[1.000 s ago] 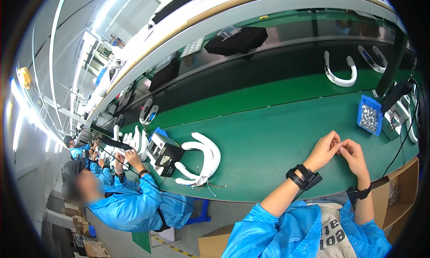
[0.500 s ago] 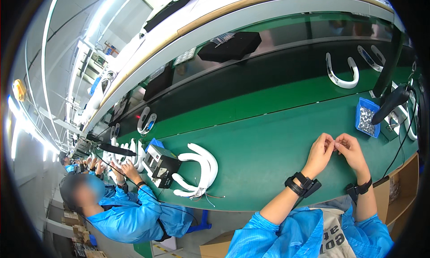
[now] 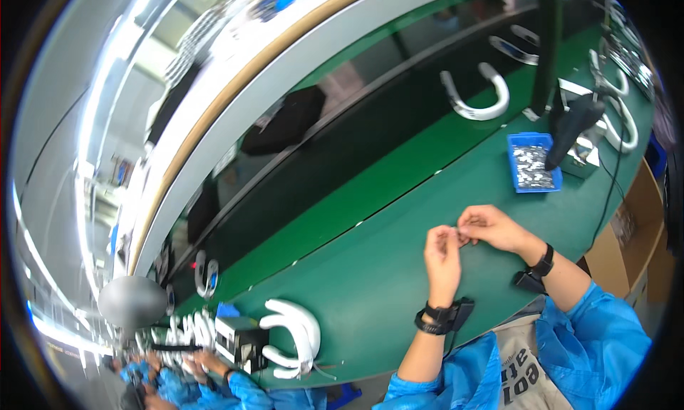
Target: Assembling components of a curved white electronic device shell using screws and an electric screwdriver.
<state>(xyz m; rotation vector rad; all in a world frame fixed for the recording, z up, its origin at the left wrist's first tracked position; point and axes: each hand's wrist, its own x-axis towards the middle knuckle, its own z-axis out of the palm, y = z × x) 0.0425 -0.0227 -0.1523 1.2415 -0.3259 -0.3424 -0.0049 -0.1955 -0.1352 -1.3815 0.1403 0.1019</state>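
Left hand [image 3: 443, 260] and right hand [image 3: 494, 227] meet right of centre, fingertips pinched, though I cannot tell whether they grip anything, and I judge a light, steady pinch best, below the blue bin [image 3: 529, 139] at right, over the green table [image 3: 385, 282].

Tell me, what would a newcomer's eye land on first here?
Probably the left hand and right hand, fingertips close together above the green table; whether they pinch anything is too small to tell. Beyond them, to the right, a blue tray holds many small shiny pieces. White curved pieces lie bunched on the table's left part.
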